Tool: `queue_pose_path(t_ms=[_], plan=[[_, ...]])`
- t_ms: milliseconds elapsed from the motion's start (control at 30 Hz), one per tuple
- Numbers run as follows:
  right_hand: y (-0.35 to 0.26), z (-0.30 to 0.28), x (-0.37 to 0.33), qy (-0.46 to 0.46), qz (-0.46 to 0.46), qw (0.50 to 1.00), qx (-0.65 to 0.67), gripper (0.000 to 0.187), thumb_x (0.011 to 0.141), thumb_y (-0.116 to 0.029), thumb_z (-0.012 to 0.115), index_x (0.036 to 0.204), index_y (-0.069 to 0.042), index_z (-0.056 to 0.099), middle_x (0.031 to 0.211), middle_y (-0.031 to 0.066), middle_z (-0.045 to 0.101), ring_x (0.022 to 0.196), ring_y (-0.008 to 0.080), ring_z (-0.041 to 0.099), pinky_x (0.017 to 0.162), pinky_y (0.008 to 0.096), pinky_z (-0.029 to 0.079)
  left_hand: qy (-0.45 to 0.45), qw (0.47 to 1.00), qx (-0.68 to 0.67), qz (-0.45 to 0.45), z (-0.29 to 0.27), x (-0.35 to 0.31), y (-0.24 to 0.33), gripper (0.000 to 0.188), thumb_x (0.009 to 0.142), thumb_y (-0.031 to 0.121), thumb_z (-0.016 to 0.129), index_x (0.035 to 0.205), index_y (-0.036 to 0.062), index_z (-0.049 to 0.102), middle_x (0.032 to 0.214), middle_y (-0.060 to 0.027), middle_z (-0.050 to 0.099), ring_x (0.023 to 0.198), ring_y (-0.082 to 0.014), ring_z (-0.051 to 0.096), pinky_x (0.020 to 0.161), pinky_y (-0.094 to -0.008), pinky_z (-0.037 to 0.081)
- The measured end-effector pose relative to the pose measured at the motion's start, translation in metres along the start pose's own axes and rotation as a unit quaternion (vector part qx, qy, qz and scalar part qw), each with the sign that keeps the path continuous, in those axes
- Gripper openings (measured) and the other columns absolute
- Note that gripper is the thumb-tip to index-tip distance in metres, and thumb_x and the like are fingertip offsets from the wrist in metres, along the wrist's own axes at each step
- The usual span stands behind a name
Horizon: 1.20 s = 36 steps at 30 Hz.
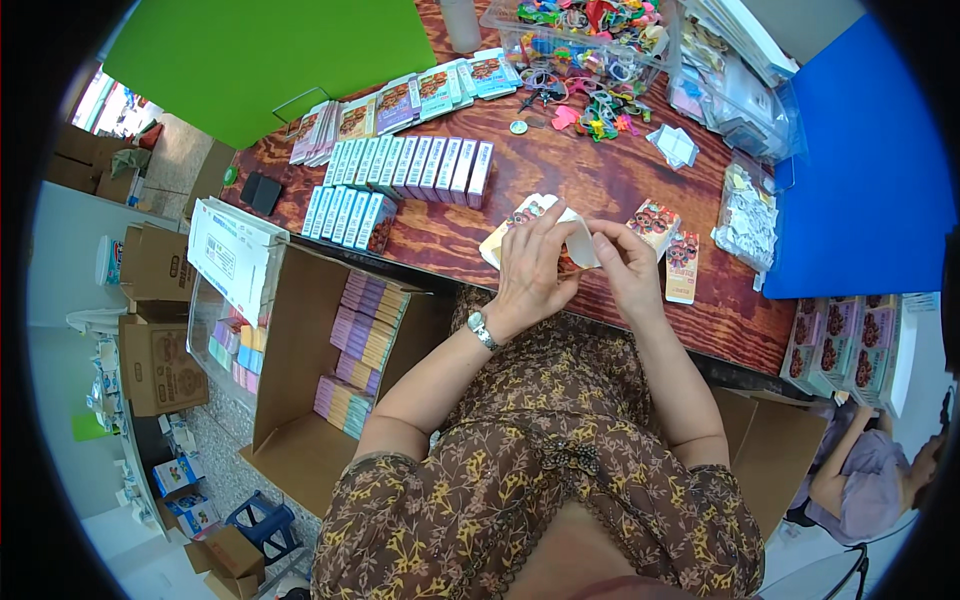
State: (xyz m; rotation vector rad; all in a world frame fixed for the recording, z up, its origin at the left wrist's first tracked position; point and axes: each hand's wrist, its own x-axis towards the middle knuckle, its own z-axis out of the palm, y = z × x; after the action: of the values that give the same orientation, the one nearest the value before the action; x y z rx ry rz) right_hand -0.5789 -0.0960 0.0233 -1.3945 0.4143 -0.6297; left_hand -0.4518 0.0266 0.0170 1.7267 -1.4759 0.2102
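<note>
My left hand [535, 262], with a watch on its wrist, lies over a small cream-and-orange printed carton [582, 246] at the table's near edge. Its fingers press on the carton, whose pale inner side shows as a curved flap. The thumb and fingers of my right hand [628, 268] pinch the carton's right side. Beneath and beyond my left hand, more cream printed card [528, 212] shows; whether it belongs to the same carton I cannot tell. Just right of my right hand lie a printed carton [655, 222] and a narrow orange-and-cream one [682, 268].
Two rows of filled-looking boxes [420, 165] stand left on the wooden table [560, 165]. Flat cartons [440, 90] fan out behind. A clear bin [590, 45] of colourful trinkets stands far back; a bag of white packets [747, 215] lies right. An open cardboard box [300, 340] sits below left.
</note>
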Motion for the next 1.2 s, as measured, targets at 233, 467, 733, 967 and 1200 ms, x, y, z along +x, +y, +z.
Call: queue_pose_path(t_ms=[233,467,733,967,1200], plan=[[-0.014,0.01,-0.002,0.045,-0.029,0.975,-0.214,0.021,0.098,-0.008,0.066,0.115,0.003,0.068,0.103,0.0055,0.07,0.091,0.0103,0.066,0.075,0.0244,0.055,-0.007,1.0,-0.017,0.006,0.001,-0.003,0.0,0.093,0.061,0.009,0.078,0.145,-0.0029,0.038,0.15,-0.0227,0.044,0.12,-0.0373,0.052,0.097,-0.0468,0.039],[-0.018,0.001,-0.004,-0.032,-0.114,0.953,-0.278,0.024,0.097,-0.005,0.062,0.119,0.002,0.069,0.111,0.0106,0.07,0.099,0.0167,0.069,0.082,0.0263,0.055,-0.051,0.997,0.049,0.002,-0.004,-0.001,0.001,0.101,0.062,0.011,0.079,0.149,-0.0092,0.031,0.154,-0.0285,0.037,0.115,-0.0388,0.052,0.094,-0.0465,0.041],[0.0,0.006,-0.02,0.009,-0.049,0.979,-0.197,0.034,0.1,-0.004,0.057,0.133,0.003,0.061,0.127,0.0127,0.069,0.115,0.018,0.065,0.097,0.0305,0.051,-0.067,0.994,0.089,-0.001,-0.003,-0.001,0.0,0.102,0.065,0.016,0.076,0.151,-0.012,0.028,0.155,-0.0318,0.032,0.114,-0.0403,0.052,0.095,-0.0478,0.041],[-0.002,0.019,-0.028,0.014,-0.103,0.943,-0.318,0.037,0.1,-0.004,0.056,0.137,0.001,0.058,0.129,0.0193,0.067,0.12,0.0261,0.066,0.099,0.0338,0.051,-0.094,0.988,0.119,-0.005,0.005,-0.003,0.004,0.095,0.067,0.015,0.071,0.149,-0.013,0.03,0.156,-0.0329,0.029,0.118,-0.0414,0.049,0.095,-0.048,0.039],[0.009,0.001,-0.014,0.034,-0.028,0.962,-0.271,0.042,0.1,-0.008,0.058,0.142,-0.001,0.053,0.135,0.0165,0.063,0.12,0.0213,0.064,0.099,0.0329,0.051,-0.138,0.989,0.034,-0.027,0.005,0.004,0.004,0.102,0.075,0.029,0.077,0.151,-0.0128,0.024,0.155,-0.033,0.029,0.126,-0.0458,0.043,0.103,-0.055,0.037]])
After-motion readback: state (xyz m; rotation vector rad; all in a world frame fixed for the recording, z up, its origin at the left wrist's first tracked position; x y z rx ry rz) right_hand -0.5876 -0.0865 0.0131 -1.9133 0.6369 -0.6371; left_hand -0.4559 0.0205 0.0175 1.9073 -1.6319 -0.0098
